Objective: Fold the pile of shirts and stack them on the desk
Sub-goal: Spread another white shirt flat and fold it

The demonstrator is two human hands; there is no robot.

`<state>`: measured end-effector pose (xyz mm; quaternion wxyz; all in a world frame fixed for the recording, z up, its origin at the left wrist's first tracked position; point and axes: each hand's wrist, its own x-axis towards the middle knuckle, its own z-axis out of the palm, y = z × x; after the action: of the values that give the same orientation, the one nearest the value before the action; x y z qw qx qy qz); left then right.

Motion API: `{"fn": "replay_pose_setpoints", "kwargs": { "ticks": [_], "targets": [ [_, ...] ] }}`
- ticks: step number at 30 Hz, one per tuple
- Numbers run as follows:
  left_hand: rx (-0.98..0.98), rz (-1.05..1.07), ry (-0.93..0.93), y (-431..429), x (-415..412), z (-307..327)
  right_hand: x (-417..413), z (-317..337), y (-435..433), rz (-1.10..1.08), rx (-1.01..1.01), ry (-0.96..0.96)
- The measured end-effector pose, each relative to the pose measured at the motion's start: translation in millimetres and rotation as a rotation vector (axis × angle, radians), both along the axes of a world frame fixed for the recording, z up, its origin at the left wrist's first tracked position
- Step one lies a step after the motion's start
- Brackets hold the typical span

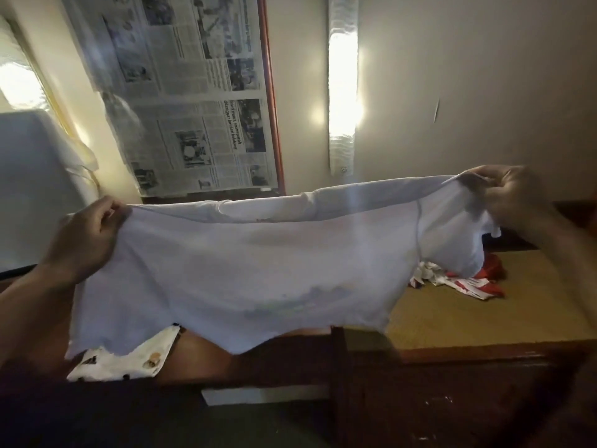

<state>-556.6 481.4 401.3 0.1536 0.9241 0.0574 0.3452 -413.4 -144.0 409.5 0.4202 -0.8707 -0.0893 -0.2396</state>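
A white shirt (245, 266) hangs spread out in the air above the desk, stretched between my two hands. My left hand (85, 236) pinches its top edge at the left. My right hand (513, 197) pinches the top edge at the right, a little higher and blurred. A faint print shows through the cloth near its lower middle. Below its left corner a white shirt with small brown and black prints (126, 360) lies on the desk. A crumpled red and white shirt (465, 279) lies on the desk at the right, partly hidden by the held shirt.
The desk has a dark wooden front edge (452, 354) and a yellowish top (484, 315) at the right. A white appliance (35, 185) stands at the left. Newspaper sheets (193, 101) cover a window behind the desk. The wall (468, 92) rises close behind.
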Motion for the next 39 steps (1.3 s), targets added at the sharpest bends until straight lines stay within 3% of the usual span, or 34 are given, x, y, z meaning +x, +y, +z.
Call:
{"fn": "replay_pose_setpoints", "kwargs": {
  "ticks": [9, 15, 18, 21, 27, 32, 39],
  "targets": [
    [-0.12, 0.007, -0.067, 22, -18, 17, -14, 7, -29, -0.051, 0.144, -0.113],
    [-0.098, -0.009, 0.09, 9, -5, 3, 17, -12, -18, -0.049, 0.079, -0.049],
    [-0.042, 0.018, 0.192, 18, 17, -30, 43, -43, 0, -0.055, 0.024, 0.045],
    [-0.103, 0.063, 0.296, 43, 45, -73, 68, -74, 24, -0.043, 0.007, 0.14],
    [-0.171, 0.162, 0.334, 68, 119, -156, 139, -144, 69, -0.062, -0.134, 0.281],
    [-0.311, 0.15, 0.415, 90, 196, -221, 202, -207, 101, -0.084, -0.209, 0.396],
    [-0.366, 0.081, 0.517, 105, 290, -280, 273, -280, 111, -0.192, -0.209, 0.518]
  ]
}}
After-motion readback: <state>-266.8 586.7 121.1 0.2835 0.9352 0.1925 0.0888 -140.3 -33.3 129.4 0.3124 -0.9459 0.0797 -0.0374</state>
